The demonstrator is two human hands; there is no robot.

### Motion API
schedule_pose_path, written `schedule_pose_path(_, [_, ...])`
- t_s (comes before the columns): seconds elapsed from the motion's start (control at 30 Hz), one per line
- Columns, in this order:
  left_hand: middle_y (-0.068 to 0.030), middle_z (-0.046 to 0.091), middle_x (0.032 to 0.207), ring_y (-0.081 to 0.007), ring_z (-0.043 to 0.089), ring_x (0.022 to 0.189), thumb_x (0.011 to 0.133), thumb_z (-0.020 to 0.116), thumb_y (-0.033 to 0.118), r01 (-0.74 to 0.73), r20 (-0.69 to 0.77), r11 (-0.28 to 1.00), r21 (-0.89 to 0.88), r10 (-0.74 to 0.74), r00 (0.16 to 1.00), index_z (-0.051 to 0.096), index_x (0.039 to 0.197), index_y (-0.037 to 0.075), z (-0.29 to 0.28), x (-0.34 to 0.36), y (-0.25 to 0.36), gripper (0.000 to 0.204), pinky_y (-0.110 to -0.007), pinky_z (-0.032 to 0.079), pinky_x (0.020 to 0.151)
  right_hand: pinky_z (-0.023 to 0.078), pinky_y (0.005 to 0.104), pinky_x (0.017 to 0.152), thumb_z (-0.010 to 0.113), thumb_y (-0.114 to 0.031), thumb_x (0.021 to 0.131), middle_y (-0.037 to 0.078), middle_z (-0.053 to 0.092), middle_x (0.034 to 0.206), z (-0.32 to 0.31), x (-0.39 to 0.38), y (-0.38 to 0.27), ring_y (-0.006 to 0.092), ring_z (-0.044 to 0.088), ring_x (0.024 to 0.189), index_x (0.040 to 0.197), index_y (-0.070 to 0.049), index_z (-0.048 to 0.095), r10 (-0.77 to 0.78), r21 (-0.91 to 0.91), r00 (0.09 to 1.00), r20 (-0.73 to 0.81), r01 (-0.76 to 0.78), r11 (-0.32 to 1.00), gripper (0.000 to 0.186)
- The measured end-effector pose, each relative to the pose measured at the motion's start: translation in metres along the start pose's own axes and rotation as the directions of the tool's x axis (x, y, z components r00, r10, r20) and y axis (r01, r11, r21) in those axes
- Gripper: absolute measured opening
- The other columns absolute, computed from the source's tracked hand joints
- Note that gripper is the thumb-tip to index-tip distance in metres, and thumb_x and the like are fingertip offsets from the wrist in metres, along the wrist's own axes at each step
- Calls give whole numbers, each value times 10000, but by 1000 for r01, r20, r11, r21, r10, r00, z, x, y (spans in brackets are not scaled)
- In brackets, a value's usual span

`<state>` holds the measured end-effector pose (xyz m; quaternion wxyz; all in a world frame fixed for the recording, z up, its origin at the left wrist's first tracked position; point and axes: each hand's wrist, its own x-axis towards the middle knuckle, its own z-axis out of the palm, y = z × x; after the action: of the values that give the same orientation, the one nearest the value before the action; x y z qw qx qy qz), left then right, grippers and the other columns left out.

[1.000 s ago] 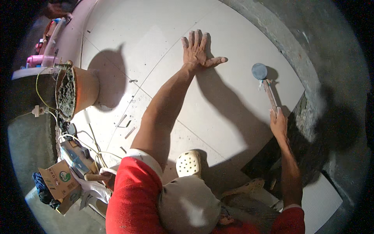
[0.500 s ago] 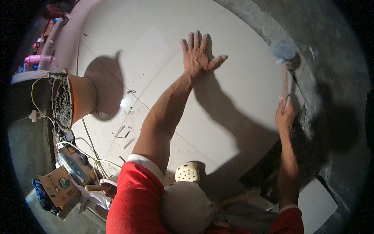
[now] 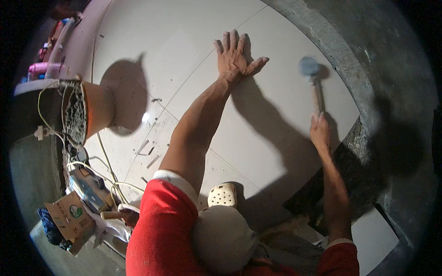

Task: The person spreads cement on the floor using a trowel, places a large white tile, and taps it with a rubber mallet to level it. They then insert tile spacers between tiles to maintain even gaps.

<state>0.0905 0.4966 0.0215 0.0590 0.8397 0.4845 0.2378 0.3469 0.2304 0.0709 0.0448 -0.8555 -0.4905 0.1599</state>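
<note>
My left hand lies flat with its fingers spread on a large pale floor tile. To its right, my right hand grips the wooden handle of a mallet. The mallet's blue-grey head is slightly blurred over the same tile, near its right edge; whether it touches the surface I cannot tell. A shadow from my left arm falls across the tile.
An orange bucket of grey mortar stands at left, beside a pale cord. Lower left are a cardboard box and tools. A cream clog is near the bottom. Dark rough ground and a loose white tile lie at right.
My right hand has swung the mallet leftward, from the tile's right border to farther in over it. My left hand stays spread on the tile.
</note>
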Motion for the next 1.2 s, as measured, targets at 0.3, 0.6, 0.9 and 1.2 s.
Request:
schedule_pose_path(0.3, [-243, 270, 1657, -444, 182, 1557, 794, 547, 854, -37, 222, 997, -69, 52, 974, 312, 1589, 8, -43, -148, 39, 1185, -677, 118, 1228, 501, 501, 821, 529, -294, 1062, 311, 673, 1000, 37, -47, 90, 489, 644, 962, 1079, 101, 652, -95, 54, 992, -87, 100, 993, 413])
schedule_pose_path(0.6, [-160, 133, 1717, -370, 100, 1588, 617, 833, 759, -370, 640, 928, -50, 314, 701, 160, 1659, 172, -107, -263, 54, 1372, -652, 90, 1258, 480, 535, 954, 560, -304, 1049, 320, 626, 1224, 18, -96, 103, 486, 599, 1134, 1307, 41, 582, -154, -77, 987, 55, 157, 985, 431])
schedule_pose_path(0.9, [-265, -63, 1701, -444, -59, 1570, 779, 739, 738, -308, 820, 948, -75, 235, 523, -4, 1648, 63, -130, -238, 70, 1327, -683, -18, 1242, 538, 538, 861, 577, -322, 1031, 287, 696, 1092, -8, -141, 91, 485, 675, 975, 1260, 19, 607, -402, 49, 915, -20, 403, 914, 412])
schedule_pose_path(1.2, [-243, -42, 1711, -467, -38, 1570, 678, 849, 676, -335, 817, 942, -1, 194, 543, 12, 1656, 99, -118, -246, 65, 1411, -703, 24, 1241, 569, 518, 805, 562, -231, 1055, 272, 711, 1091, -15, -125, 81, 456, 698, 993, 1321, 28, 557, -521, -56, 853, 42, 522, 851, 372])
